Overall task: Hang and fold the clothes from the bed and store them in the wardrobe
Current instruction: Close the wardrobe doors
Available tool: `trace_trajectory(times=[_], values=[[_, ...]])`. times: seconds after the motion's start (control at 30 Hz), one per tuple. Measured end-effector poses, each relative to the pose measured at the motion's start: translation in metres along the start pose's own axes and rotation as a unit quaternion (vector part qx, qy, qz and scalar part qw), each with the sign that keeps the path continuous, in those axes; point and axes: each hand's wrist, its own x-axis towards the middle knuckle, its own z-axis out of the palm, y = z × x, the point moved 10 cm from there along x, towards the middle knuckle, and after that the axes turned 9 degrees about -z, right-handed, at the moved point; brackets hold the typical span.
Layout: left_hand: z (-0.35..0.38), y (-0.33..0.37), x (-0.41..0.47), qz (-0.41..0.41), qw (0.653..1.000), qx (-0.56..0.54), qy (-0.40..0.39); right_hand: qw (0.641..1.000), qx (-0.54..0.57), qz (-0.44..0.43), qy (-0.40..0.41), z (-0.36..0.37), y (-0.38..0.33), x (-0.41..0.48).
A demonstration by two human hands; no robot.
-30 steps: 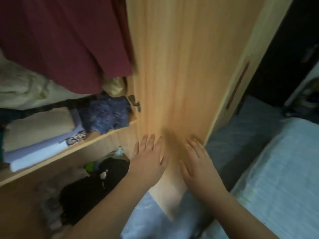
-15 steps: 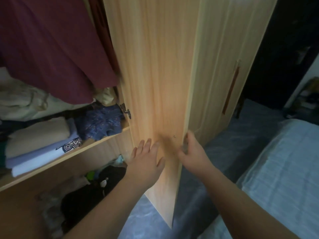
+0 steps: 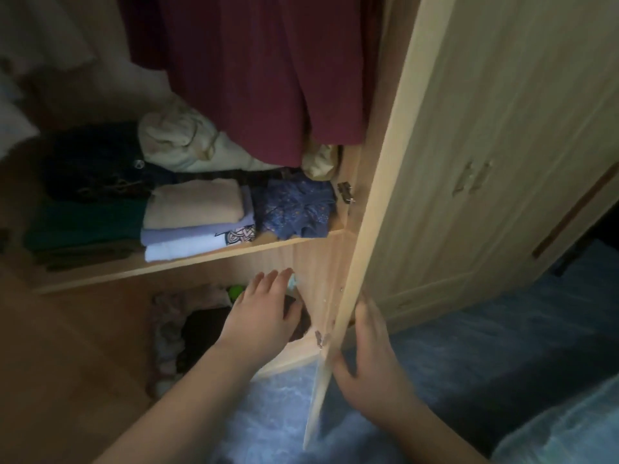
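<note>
The wardrobe stands open, and its light wooden door is seen almost edge-on. My right hand lies against the door's outer face low down, fingers straight, thumb at the door's edge. My left hand is open with fingers spread, stretched toward the lower compartment above a heap of dark clothes. On the shelf lie a folded stack of beige, lilac and white clothes and a crumpled blue patterned garment. A maroon garment hangs above.
A cream bundle and dark and green folded piles fill the shelf's back and left. A second, closed wardrobe door is to the right. The pale blue bed sits at the lower right, beside blue floor.
The door has swung from broad-on to nearly edge-on. My left hand left the door's inner face and moved toward the lower compartment. My right hand shifted round the edge to the outer face.
</note>
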Motion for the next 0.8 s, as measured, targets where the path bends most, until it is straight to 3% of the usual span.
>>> trace_trajectory(times=[0.13, 0.27, 0.5, 0.8], values=[[-0.029, -0.074, 0.021, -0.063, 0.998, -0.022, 0.016, 0.995, -0.007, -0.087, -0.045, 0.059, -0.040, 0.053], [-0.059, -0.150, 0.043, -0.122, 0.990, -0.057, 0.029, 0.991, -0.023, -0.117, -0.060, 0.113, -0.069, 0.121], [-0.094, -0.233, 0.090, -0.154, 0.987, -0.029, 0.036, 0.995, -0.067, -0.053, -0.054, 0.184, -0.087, 0.220], [-0.090, -0.246, 0.130, -0.119, 0.992, 0.016, 0.024, 0.991, -0.109, -0.038, -0.066, 0.205, -0.070, 0.268]])
